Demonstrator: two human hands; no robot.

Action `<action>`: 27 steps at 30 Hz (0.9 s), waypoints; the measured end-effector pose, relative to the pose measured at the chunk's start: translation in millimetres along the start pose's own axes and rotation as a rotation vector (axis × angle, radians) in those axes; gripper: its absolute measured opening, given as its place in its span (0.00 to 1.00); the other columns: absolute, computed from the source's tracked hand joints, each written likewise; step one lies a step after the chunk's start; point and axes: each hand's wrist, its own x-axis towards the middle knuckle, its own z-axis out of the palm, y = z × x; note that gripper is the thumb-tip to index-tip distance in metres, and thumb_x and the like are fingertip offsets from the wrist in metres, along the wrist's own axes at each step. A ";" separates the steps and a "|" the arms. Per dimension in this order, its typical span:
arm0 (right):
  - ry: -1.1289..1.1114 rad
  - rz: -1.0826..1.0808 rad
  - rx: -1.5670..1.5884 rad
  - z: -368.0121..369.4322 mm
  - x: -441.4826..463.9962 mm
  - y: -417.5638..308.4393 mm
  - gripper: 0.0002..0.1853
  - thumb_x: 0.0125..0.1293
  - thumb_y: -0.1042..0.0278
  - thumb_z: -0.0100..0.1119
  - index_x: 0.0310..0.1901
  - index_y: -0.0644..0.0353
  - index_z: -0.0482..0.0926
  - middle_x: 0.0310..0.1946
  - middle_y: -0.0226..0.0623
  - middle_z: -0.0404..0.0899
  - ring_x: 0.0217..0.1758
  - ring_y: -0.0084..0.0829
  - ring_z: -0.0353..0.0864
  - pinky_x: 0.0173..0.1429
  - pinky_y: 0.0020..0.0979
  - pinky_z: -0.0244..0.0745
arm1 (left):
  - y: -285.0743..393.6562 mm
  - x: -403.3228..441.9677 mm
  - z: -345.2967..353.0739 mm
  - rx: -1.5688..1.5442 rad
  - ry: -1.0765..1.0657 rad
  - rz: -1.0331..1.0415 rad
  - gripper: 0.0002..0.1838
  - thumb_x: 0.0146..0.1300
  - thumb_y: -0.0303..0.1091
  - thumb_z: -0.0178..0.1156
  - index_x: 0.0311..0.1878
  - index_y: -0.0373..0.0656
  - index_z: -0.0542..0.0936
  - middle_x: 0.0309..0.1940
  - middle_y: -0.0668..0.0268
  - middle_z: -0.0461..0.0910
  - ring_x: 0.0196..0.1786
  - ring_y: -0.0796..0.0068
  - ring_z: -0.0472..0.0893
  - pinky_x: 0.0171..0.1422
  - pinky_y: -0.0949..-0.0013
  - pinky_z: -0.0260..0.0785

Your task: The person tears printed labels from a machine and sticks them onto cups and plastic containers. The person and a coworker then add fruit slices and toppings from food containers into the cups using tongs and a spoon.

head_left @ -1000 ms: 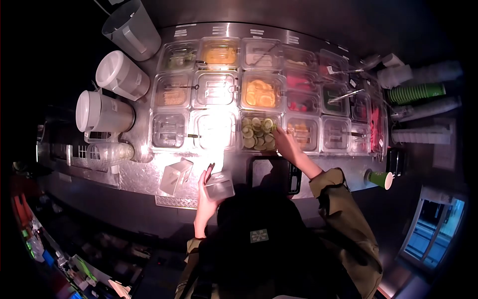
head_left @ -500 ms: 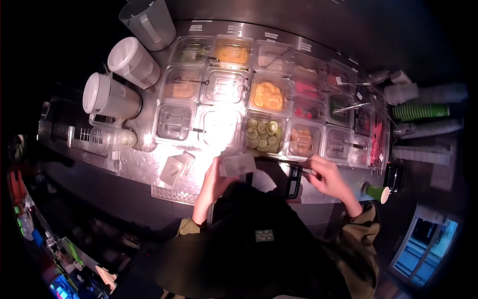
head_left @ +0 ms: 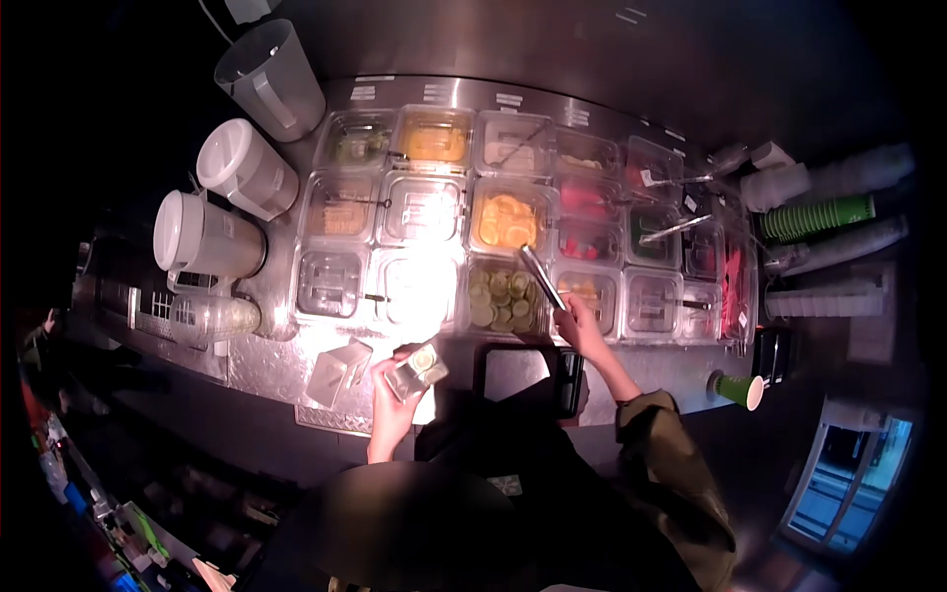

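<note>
Sitting right of tongs [head_left: 541,277]: green cup [head_left: 734,390]

Left hand [head_left: 390,397] partly hidden by clear box [head_left: 419,369], labels [head_left: 508,101] too small to read, cap brim [head_left: 395,528] blurred

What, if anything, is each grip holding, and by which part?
The left grip holds a clear container by its side; the right grip holds tongs by the end nearest the person.
</note>
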 end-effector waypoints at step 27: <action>0.027 -0.571 -1.142 -162.0 295.3 -110.1 0.15 0.50 0.73 0.58 0.40 0.63 0.70 0.40 0.48 0.74 0.47 0.50 0.73 0.48 0.41 0.70 | -22.1 -11.3 4.9 0.173 0.100 -0.347 0.38 0.41 0.25 0.71 0.54 0.37 0.60 0.47 0.59 0.64 0.52 0.67 0.67 0.58 0.64 0.59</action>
